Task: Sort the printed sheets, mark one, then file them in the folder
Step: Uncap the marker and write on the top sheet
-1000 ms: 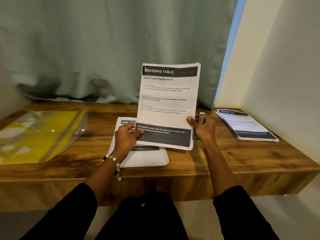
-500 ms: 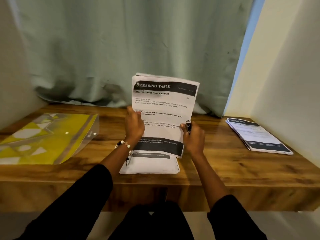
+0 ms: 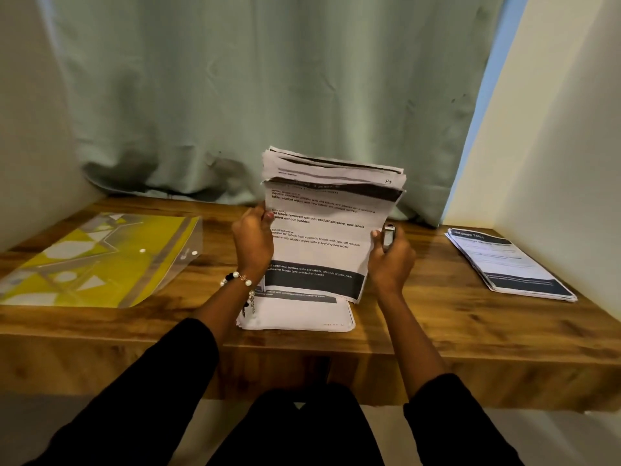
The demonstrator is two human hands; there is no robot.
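Between both hands, the upright printed sheets are gripped: left hand one edge, right hand the other.

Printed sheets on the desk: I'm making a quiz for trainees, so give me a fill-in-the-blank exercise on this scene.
1. The held sheets are gripped by ____ hands.
2. The right hand also holds a ____ alongside the paper.
3. The yellow folder lies at the ____ end of the wooden desk.
4. A separate pile of sheets rests at the desk's ____ end.

Missing words: both; pen; left; right
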